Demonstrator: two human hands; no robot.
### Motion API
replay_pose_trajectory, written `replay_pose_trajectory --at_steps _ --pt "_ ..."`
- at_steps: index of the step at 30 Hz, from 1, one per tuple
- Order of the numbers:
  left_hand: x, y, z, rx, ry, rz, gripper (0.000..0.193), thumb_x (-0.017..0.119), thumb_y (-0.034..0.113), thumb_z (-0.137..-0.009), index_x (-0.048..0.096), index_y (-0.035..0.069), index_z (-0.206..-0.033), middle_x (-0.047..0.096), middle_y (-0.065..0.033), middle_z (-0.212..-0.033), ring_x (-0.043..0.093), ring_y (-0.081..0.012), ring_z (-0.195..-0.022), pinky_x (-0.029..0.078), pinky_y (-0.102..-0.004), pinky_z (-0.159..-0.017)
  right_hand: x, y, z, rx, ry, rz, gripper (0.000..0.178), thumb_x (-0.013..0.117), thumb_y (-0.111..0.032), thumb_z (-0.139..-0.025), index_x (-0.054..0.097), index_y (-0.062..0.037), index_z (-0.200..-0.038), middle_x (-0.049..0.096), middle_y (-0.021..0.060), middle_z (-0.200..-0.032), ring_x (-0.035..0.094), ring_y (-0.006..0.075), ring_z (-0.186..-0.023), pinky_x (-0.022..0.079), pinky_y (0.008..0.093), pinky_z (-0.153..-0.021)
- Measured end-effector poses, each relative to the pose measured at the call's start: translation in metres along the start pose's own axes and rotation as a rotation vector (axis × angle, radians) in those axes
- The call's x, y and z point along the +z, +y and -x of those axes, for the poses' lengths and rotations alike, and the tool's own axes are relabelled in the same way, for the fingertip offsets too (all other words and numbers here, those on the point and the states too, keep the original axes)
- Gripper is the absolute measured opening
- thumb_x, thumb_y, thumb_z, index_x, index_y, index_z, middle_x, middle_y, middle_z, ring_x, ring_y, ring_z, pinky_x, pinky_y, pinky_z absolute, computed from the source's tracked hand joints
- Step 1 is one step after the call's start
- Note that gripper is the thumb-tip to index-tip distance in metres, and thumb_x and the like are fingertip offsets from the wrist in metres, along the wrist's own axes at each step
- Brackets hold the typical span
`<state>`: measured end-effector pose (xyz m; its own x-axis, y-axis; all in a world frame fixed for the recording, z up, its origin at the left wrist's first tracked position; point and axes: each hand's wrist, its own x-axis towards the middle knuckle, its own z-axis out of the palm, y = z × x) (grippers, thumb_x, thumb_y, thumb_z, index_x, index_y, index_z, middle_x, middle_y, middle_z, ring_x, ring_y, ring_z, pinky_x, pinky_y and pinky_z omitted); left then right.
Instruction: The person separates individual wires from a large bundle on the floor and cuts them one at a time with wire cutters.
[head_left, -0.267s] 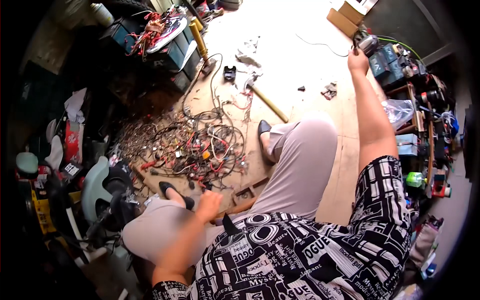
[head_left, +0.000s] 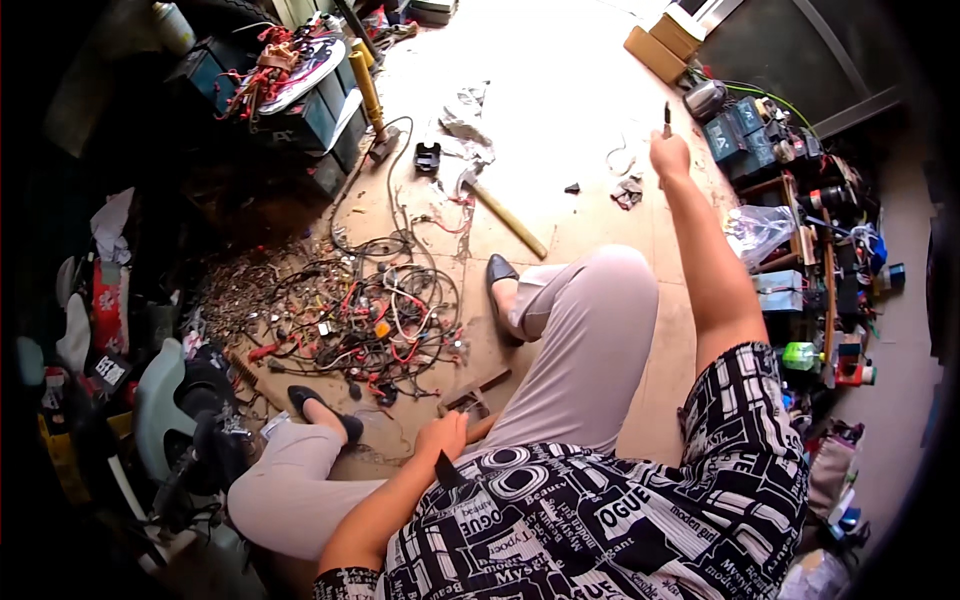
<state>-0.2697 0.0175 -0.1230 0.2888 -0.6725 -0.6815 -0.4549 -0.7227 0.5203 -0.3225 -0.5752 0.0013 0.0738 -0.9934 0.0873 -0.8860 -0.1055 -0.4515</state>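
My right hand reaches far forward with the arm stretched out, its fingers closed around a slim dark tool that points upward; its exact kind is too small to tell. A rounded grey metal device stands a little beyond and to the right of this hand. My left hand is close to my body, over my lap, with its fingers curled in; whatever they may hold is hidden. Just beyond it is a small brown wooden frame on the floor.
A tangle of cables and scrap covers the floor at left. A hammer lies ahead, with a black plastic part near its head. Batteries and a cluttered shelf line the right; more batteries stand at far left.
My right hand has come away from the grey device, with the slim dark tool now showing in it. My left hand has drawn closer to my body. The whole view has shifted.
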Motion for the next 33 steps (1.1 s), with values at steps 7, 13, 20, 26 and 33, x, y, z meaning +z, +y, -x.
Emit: replay_pose_trajectory --at_steps 7,13,20,26,33 --pt "-0.023 0.003 -0.003 0.317 -0.326 0.031 0.036 0.041 0.035 -0.093 0.058 0.004 -0.101 0.065 -0.0204 -0.093 0.060 -0.0410 -0.085 0.048 -0.0481 -0.074 -0.010 -0.145 0.230 -0.605 -0.801 -0.409 0.031 0.052 -0.027 -0.091 0.059 -0.0018 -0.107 0.060 0.0147 -0.069 0.060 0.0259 -0.068 0.048 0.0401 -0.065" --pt "0.056 -0.058 -0.031 0.614 -0.592 0.281 0.047 0.038 0.041 -0.093 0.048 0.017 -0.132 0.064 -0.0221 -0.096 0.062 -0.0378 -0.082 0.048 -0.0469 -0.071 -0.006 -0.157 0.311 -0.761 -1.136 -0.091 0.022 0.059 -0.019 -0.080 0.053 -0.0041 -0.095 0.055 0.0171 -0.089 0.056 0.0358 -0.085 0.047 0.0443 -0.074" --pt "0.048 -0.060 -0.069 0.374 -0.651 0.217 0.045 0.037 0.044 -0.094 0.053 0.014 -0.124 0.064 -0.0221 -0.094 0.061 -0.0378 -0.083 0.047 -0.0461 -0.072 -0.020 -0.136 0.351 -0.696 -1.293 -0.077 0.021 0.054 -0.024 -0.087 0.052 -0.0046 -0.097 0.054 0.0157 -0.089 0.055 0.0347 -0.087 0.046 0.0436 -0.075" --pt "0.087 -0.079 -0.048 0.314 -0.550 0.173 0.046 0.037 0.046 -0.094 0.058 0.012 -0.117 0.064 -0.0220 -0.093 0.061 -0.0377 -0.084 0.046 -0.0455 -0.074 -0.027 -0.111 0.372 -0.690 -1.307 -0.049 0.029 0.052 -0.030 -0.091 0.053 -0.0008 -0.093 0.058 0.0203 -0.086 0.057 0.0390 -0.084 0.045 0.0485 -0.073" --pt "0.115 -0.086 -0.013 0.355 -0.365 0.244 0.058 0.038 0.055 -0.094 0.064 0.003 -0.089 0.063 -0.0204 -0.088 0.059 -0.0370 -0.088 0.044 -0.0425 -0.078 -0.015 -0.073 0.344 -0.585 -1.106 -0.213 0.028 0.054 -0.029 -0.089 0.056 -0.0015 -0.096 0.062 0.0199 -0.085 0.060 0.0353 -0.083 0.046 0.0414 -0.074"
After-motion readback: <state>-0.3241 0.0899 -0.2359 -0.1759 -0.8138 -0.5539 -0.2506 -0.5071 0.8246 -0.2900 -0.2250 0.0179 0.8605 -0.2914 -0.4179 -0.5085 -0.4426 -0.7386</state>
